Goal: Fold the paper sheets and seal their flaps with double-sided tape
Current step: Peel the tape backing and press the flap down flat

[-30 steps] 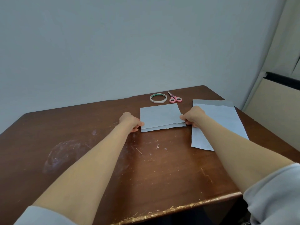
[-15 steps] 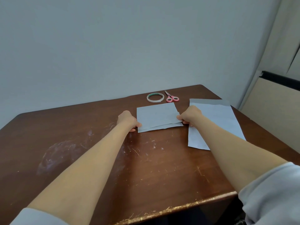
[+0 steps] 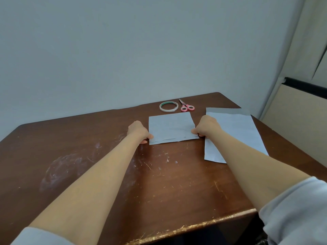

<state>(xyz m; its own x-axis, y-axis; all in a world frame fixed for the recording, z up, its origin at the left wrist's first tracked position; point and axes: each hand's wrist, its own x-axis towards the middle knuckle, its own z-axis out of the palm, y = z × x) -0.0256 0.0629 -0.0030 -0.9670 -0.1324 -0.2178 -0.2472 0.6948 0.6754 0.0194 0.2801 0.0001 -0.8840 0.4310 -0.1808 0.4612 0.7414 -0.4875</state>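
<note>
Two forearms reach far out over the scratched dark brown wooden table (image 3: 70, 138), sleeves pushed up, both nearly straight. Furthest left, the left hand (image 3: 139, 132) lies knuckles-up. Its fingers are curled under and its thumb is closed against them, pinching the near left corner of the folded pale blue-grey paper sheet (image 3: 170, 127). That sheet lies flat towards the far middle of the table. Its upper layer stops just short of the lower one along the near edge, so a thin strip shows. I judge both corners are held to line the layers up before the crease or flap is set. Beyond it, near the wall, lies a white ring-shaped roll of double-sided tape (image 3: 168, 106), with small pink-handled scissors (image 3: 187, 106) just to its right. Both are apart from the sheet, probably parked within reach for sealing. The right hand (image 3: 206, 127) mirrors the left, fingers curled tight on the near right corner. Its forearm crosses a flat, unfolded stack of pale paper sheets (image 3: 237, 128), likely waiting their turn; how many I cannot tell.
</note>
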